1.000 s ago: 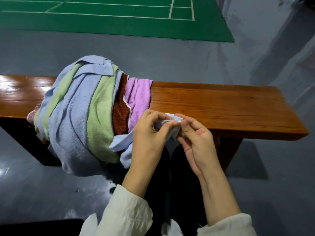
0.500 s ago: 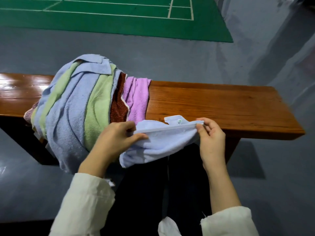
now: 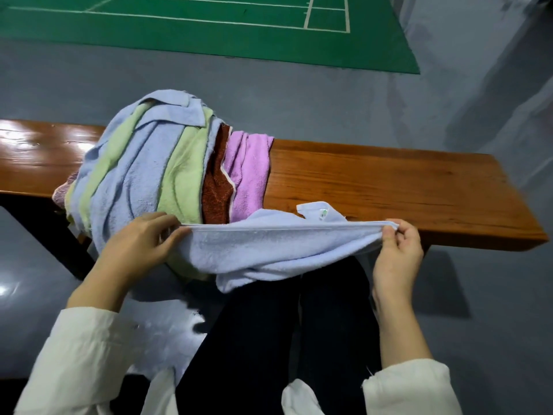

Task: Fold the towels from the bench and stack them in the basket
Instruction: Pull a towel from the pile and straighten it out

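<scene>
A light blue towel [image 3: 269, 247] hangs stretched in front of the wooden bench [image 3: 389, 190], its top hem pulled taut between my hands. My left hand [image 3: 143, 244] pinches the hem's left end. At the right corner my right hand [image 3: 395, 253] pinches it too. A small label shows on a flap at the towel's upper edge. Behind it a heap of towels [image 3: 155, 181] in blue, green, brown and purple lies over the bench and droops off its front edge. No basket is in view.
The bench's right half [image 3: 419, 199] is bare wood. Grey floor surrounds it, with a green court mat [image 3: 209, 28] at the far side. My dark trouser legs [image 3: 284, 339] are right below the towel.
My hands have moved apart from a joined grip at the middle, drawing the blue towel's hem out wide and taut. The pile has not moved.
</scene>
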The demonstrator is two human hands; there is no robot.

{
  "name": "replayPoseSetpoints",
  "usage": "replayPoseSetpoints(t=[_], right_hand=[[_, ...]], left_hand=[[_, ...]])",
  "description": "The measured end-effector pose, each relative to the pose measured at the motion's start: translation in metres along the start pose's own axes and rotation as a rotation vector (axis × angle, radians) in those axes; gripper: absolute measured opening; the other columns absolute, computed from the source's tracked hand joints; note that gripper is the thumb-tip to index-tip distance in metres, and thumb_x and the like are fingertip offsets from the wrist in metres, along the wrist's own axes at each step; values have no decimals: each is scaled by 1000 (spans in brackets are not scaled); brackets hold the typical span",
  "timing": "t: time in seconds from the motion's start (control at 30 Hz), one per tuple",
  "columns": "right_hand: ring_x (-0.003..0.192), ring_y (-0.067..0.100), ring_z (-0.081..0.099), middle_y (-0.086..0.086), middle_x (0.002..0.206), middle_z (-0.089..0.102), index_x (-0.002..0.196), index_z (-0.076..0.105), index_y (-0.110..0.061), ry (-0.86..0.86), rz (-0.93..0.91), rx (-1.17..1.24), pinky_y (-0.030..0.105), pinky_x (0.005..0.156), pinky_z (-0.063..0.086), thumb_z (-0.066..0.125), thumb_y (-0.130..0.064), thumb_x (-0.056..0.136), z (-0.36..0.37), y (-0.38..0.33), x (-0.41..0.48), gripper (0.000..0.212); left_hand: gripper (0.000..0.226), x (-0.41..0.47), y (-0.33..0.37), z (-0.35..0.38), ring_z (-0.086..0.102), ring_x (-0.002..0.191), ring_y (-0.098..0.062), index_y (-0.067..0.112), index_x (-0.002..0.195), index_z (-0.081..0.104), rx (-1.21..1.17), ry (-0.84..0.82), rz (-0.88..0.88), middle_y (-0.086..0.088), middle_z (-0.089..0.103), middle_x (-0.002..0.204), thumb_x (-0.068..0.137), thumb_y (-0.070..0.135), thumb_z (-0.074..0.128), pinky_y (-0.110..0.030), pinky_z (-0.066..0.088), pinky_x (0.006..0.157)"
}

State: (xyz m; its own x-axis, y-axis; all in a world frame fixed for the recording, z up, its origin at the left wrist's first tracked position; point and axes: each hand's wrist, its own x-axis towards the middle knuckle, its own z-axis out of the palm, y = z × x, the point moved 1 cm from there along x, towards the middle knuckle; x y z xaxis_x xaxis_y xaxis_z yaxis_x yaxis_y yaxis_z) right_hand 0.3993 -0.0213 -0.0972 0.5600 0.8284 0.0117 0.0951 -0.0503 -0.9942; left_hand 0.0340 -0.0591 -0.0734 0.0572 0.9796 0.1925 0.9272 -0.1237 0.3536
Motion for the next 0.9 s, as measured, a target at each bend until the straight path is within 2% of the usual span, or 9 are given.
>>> replayPoseSetpoints(t=[0.1, 0.17, 0.27, 0.37, 0.53, 0.63, 0.7, 0.8, 0.9], right_hand=[[86, 2, 56, -10, 93, 59, 99, 57, -18, 1, 10, -18, 18, 84, 42, 49, -7, 97, 0, -1, 0, 14], [85, -1, 55, -15, 92, 57, 100, 58, -18, 6, 12, -24, 16, 83, 41, 50, -8, 97, 1, -2, 0, 13], [83, -6, 54, -13, 93, 58, 103, 59, -16, 17, 11, -22, 16, 83, 40, 50, -9, 97, -1, -2, 0, 13], [83, -8, 54, -12, 95, 58, 104, 60, -15, 24, 5, -19, 15, 83, 40, 51, -10, 97, -2, -1, 0, 13], [85, -5, 54, -16, 94, 58, 104, 60, -15, 16, -3, -19, 18, 85, 41, 51, -11, 96, -2, -1, 0, 12], [85, -3, 54, -9, 96, 59, 101, 59, -16, 5, -40, -11, 8, 80, 40, 51, -8, 96, 0, -4, 1, 12], [85, 2, 54, -4, 99, 59, 100, 58, -16, -14, -85, -18, 2, 75, 38, 51, -6, 95, 6, -9, 2, 13], [94, 10, 54, -2, 100, 60, 99, 58, -16, -33, -137, 6, 5, 79, 39, 52, -5, 95, 16, -23, 10, 14], [96, 13, 56, 1, 102, 62, 98, 58, -17, -46, -191, 36, 15, 84, 41, 53, -3, 93, 22, -36, 18, 15]], left_hand=[[18, 2, -2, -2, 60, 78, -28, 17, 87, 67, 110, 102, 19, 2, 60, 80, 90, 33, 59, -37, 49, 57], [9, 4, -1, -6, 63, 78, -29, 22, 88, 65, 155, 130, -34, 1, 64, 80, 87, 31, 65, -37, 50, 57], [24, 7, 1, -9, 64, 71, -27, 26, 97, 56, 184, 138, -106, 6, 67, 79, 83, 41, 68, -31, 45, 55], [28, 8, 7, -11, 66, 69, -27, 27, 105, 64, 225, 135, -82, 5, 70, 78, 81, 39, 71, -27, 42, 52], [5, 8, 11, -11, 65, 71, -24, 23, 79, 73, 91, 114, -153, 0, 68, 71, 80, 28, 75, -33, 49, 58], [8, 8, 12, -14, 58, 65, -11, 17, 75, 70, -118, 173, -234, 5, 63, 64, 79, 18, 76, -26, 46, 63], [8, 12, 12, -17, 54, 69, -19, 9, 75, 73, -130, 190, -246, 7, 58, 61, 76, 15, 78, -30, 39, 64], [9, 22, 13, -23, 53, 81, -31, 11, 81, 75, -58, 169, -272, 7, 56, 61, 77, 19, 77, -33, 35, 68], [10, 33, 19, -19, 61, 86, -34, 19, 89, 72, 123, 78, -308, -8, 68, 83, 84, 28, 70, -36, 46, 70]])
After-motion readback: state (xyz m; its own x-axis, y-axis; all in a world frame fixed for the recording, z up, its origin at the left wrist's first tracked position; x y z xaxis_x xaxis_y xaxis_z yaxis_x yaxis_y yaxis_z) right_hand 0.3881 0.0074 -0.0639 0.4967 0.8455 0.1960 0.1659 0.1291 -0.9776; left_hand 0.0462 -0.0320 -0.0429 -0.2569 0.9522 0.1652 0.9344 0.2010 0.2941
